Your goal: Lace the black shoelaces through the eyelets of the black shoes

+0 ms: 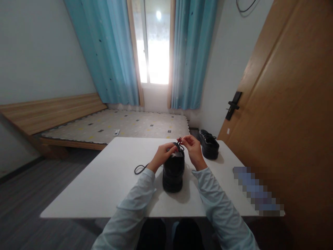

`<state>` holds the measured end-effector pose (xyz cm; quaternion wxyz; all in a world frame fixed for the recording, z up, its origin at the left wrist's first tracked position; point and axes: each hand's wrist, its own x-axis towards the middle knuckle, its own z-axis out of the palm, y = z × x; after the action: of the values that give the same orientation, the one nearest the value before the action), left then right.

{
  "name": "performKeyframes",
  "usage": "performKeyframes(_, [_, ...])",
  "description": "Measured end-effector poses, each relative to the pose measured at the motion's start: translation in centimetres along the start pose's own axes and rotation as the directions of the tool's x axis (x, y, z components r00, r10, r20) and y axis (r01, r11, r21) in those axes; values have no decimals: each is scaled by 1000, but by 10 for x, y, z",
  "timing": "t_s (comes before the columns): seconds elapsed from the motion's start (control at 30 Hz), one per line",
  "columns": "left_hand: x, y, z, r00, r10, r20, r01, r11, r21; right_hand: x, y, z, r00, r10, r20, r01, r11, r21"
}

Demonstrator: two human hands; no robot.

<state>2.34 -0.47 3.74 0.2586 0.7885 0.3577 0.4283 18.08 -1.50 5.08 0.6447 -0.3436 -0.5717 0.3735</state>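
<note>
The right hand (191, 147) I see pinches a dark lace (179, 140), mid-frame; the left hand (166, 152) grasps the black shoe (172, 176) near its opening.

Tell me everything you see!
Table: one, white, centre
Near shoe: one, black, on table
Far shoe: one, black, table's right
Lace loop: one, dark, on table
Blurred patch: one, bluish, right
Bed: one, brown-grey, left
Small thing: one, white, on bed
Curtains: two, blue, back
Window: one, white, back
Door: one, brown, right
Handle: one, black, on door
Cable: one, dark, top
Left grip: one, bare, at near shoe
Right grip: one, bare, pinching lace
Sleeves: two, bluish, bottom
</note>
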Motion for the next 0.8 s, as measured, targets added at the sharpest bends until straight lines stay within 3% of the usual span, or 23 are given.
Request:
performKeyframes(0.5, [1,1,5,1000,1,-18,-1,999,42,-2,2,3,1000,27,-13,-26,999,35])
performKeyframes(0.63, [2,-3,8,992,-58,-113,43,991,-128,-2,4,5,1000,24,-10,-24,999,44])
performKeyframes(0.8, [4,-12,12,985,-127,-116,83,942,-326,-4,7,8,999,36,6,-36,999,36])
